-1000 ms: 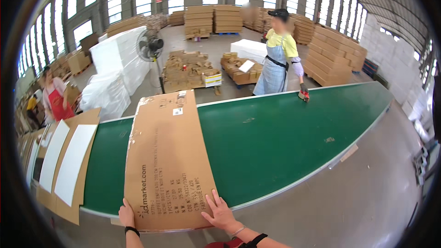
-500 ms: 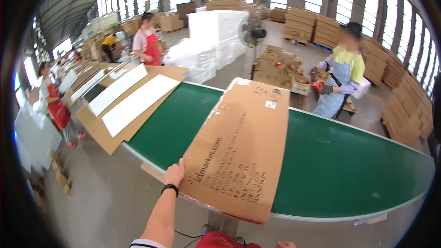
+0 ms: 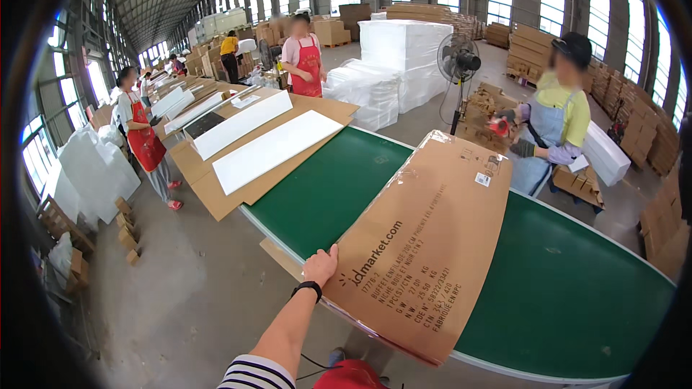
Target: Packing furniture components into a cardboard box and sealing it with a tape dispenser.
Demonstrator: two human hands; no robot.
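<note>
White foam slabs (image 3: 277, 149), standing fan (image 3: 458, 63), stacked foam blocks (image 3: 404, 43), aproned workers (image 3: 553, 115)

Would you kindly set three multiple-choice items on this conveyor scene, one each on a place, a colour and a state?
1. Where does the left hand rest?
A. on the near corner of the flat cardboard box
B. on the standing fan
C. on a white foam panel

2. What colour is the conveyor belt?
A. grey
B. green
C. blue

3. How does the cardboard box lie?
A. standing upright
B. folded open with flaps raised
C. flat on the belt, its near end past the edge

Answers: 1 A, the fingers lie on the box's near left corner. 2 B, the bare belt beside the box is green. 3 C, the box lies flat and overhangs the near belt edge.
</note>
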